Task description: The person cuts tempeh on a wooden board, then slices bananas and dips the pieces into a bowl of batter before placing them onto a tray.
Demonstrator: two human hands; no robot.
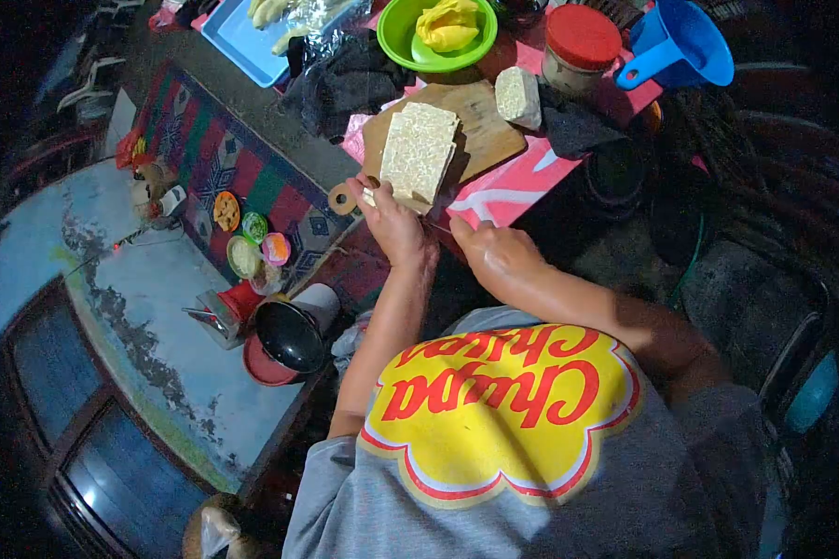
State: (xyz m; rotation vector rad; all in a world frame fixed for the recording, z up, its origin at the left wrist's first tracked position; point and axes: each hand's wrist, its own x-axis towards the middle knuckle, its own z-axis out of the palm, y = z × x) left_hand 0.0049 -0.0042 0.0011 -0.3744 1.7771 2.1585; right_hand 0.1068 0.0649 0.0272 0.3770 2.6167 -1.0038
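Observation:
Pale, speckled slabs that look like tempeh (419,154) lie in a stack on a wooden cutting board (491,130). My left hand (393,228) is at the near left corner of the stack, fingers closed around a small pale piece of tempeh (370,197). Just right of it, my right hand (502,259) is closed in a fist-like grip. A thin dark edge, apparently a knife (441,226), runs from it toward the left hand; its handle is hidden. A thicker tempeh block (518,98) rests at the board's right side.
Behind the board are a green basin (391,47) with a yellow bundle, a red-lidded jar (583,42), a blue dipper (685,47) and a light-blue tray (242,47). Small food bowls sit on a patterned mat (191,140) at left, near a black pan (291,337).

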